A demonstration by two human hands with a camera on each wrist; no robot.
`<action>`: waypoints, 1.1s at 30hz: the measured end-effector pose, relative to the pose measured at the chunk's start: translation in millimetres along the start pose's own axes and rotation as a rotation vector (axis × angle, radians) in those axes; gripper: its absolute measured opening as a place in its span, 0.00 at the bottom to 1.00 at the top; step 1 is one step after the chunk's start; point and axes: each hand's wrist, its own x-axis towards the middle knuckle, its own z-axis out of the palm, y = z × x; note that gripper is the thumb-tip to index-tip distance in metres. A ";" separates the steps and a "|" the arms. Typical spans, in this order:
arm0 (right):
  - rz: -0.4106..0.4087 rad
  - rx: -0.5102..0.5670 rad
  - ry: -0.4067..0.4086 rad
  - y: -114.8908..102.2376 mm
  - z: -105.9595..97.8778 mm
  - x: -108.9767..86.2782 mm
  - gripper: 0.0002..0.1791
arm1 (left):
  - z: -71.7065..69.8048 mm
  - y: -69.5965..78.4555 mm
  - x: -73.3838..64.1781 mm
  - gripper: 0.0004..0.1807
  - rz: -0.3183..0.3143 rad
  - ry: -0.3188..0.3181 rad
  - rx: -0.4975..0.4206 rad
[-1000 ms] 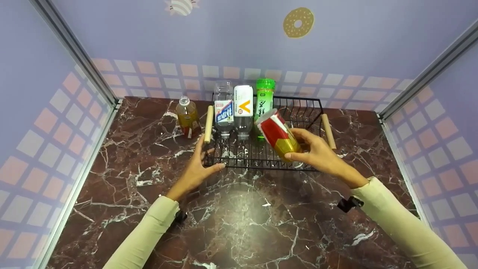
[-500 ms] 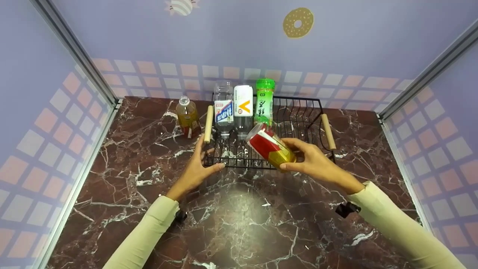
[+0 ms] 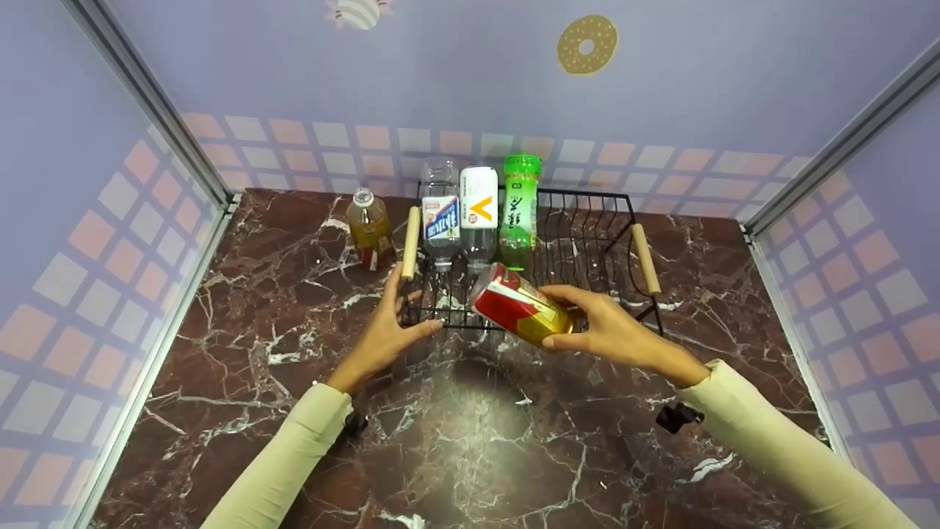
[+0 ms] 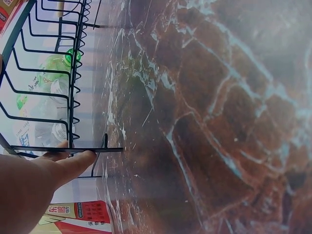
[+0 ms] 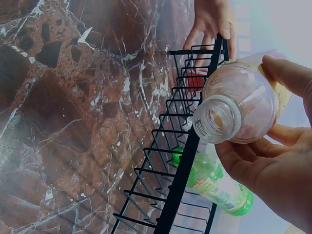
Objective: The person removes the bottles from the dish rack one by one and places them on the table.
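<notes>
My right hand point(image 3: 613, 330) grips a clear plastic bottle point(image 3: 523, 307) with a red and gold label. It is tilted over the front rim of a black wire basket point(image 3: 587, 193), base toward the upper left. In the right wrist view the bottle's uncapped mouth point(image 5: 218, 119) faces the camera. My left hand point(image 3: 383, 330) holds the basket's front left corner, thumb by the front rim, fingers at the side. Inside the basket lie a blue-and-white labelled bottle point(image 3: 440, 218), a white bottle with an orange V point(image 3: 479, 197) and a green bottle point(image 3: 521, 195), side by side.
A second red and gold bottle point(image 3: 370, 234) stands uncapped on the marbled tabletop point(image 3: 470, 441), left of the basket. Wooden handles sit at the basket's left point(image 3: 411, 242) and right point(image 3: 645, 258) ends. A wall point(image 3: 470, 88) rises close behind.
My right hand has brought the held bottle left and toward me, from over the basket to its front rim, tilting it flatter. The left hand and the other bottles stay where they were.
</notes>
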 end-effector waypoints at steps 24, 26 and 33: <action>-0.064 -0.084 -0.034 -5.1 6.3 -6.2 0.44 | -20.1 39.2 -12.1 0.59 0.093 0.021 0.306; -0.069 -0.088 -0.036 -5.3 7.0 -6.6 0.43 | -21.4 43.6 -14.7 0.59 0.095 0.013 0.328; -0.084 -0.103 -0.043 -7.0 8.8 -7.9 0.42 | -20.4 58.4 -21.5 0.56 0.122 -0.033 0.404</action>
